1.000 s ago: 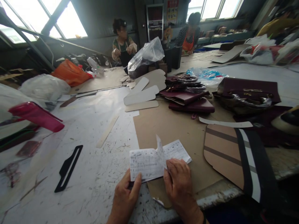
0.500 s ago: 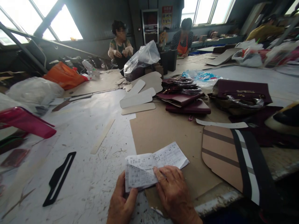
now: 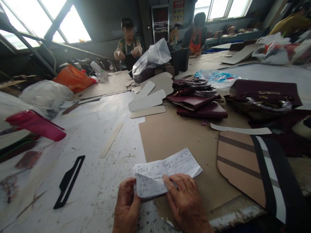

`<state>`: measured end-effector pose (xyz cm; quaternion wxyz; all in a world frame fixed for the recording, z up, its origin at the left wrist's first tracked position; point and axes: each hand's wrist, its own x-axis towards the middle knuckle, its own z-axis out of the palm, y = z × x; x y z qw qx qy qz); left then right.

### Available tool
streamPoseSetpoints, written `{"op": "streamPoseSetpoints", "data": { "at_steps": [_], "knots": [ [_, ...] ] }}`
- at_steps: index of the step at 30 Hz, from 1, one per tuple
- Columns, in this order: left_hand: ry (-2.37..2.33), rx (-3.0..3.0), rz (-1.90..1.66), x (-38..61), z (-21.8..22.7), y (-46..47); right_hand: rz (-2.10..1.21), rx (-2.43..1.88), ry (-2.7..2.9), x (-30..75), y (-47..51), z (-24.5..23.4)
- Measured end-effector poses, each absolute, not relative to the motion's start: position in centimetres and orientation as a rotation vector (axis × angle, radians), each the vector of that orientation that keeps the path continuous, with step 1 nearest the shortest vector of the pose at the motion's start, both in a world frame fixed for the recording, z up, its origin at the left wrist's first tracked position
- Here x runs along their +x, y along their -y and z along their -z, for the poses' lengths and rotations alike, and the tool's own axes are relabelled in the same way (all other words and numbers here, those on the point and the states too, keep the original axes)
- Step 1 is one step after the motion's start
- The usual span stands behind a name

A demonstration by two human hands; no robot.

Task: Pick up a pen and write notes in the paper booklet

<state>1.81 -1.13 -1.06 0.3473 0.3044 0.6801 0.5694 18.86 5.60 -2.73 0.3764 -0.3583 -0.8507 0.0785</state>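
Across the scuffed white worktable [image 3: 97, 129], you are pinning the slip booklet [image 3: 165, 170] flatter on the brown cardboard sheet [image 3: 175, 136]; your left hand [image 3: 126, 207] and right hand [image 3: 186, 202] are staying clamped on it, the flipped page now folded down.

Two bare hands — left hand [image 3: 126, 207], right hand [image 3: 185, 204] — no gloves, no rings, wrists unsleeved

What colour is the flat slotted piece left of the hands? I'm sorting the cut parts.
Black: the flat slotted piece shows plainly in the head view.
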Motion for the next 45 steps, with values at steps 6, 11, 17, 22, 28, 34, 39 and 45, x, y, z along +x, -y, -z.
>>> {"op": "streamPoseSetpoints", "data": {
  "at_steps": [6, 11, 17, 22, 28, 34, 39, 45],
  "knots": [
    [-1.858, 1.14, -1.243, 0.6, 1.9, 2.0, -0.219, -0.91, 2.154, 18.7, -5.6, 3.0],
    [-1.968, 1.18, -1.192, 0.2, 3.5, 3.5, -0.247, -0.957, 2.102, 18.4, -5.5, 2.9],
    [-2.061, 1.001, -1.089, -0.3, 3.1, 2.6, -0.231, -0.925, 2.146, 18.7, -5.5, 2.6],
    [-1.975, 0.956, -1.031, -0.1, 1.7, 1.4, -0.324, -0.937, 2.102, 18.6, -5.4, 2.3],
    [-1.948, 0.929, -1.094, 0.1, 1.3, 1.1, -0.369, -0.934, 2.099, 18.7, -5.2, 2.0],
    [-2.03, 0.86, -1.075, 0.2, 2.0, 1.2, -0.268, -0.942, 2.064, 18.5, -5.4, 2.6],
    [-2.067, 0.925, -1.183, 1.5, 1.8, 1.1, -0.205, -0.942, 2.074, 18.3, -5.5, 3.0],
    [-2.044, 1.049, -1.07, 0.7, 1.8, 1.0, -0.241, -0.874, 2.004, 18.4, -5.2, 2.2]
  ]
}}
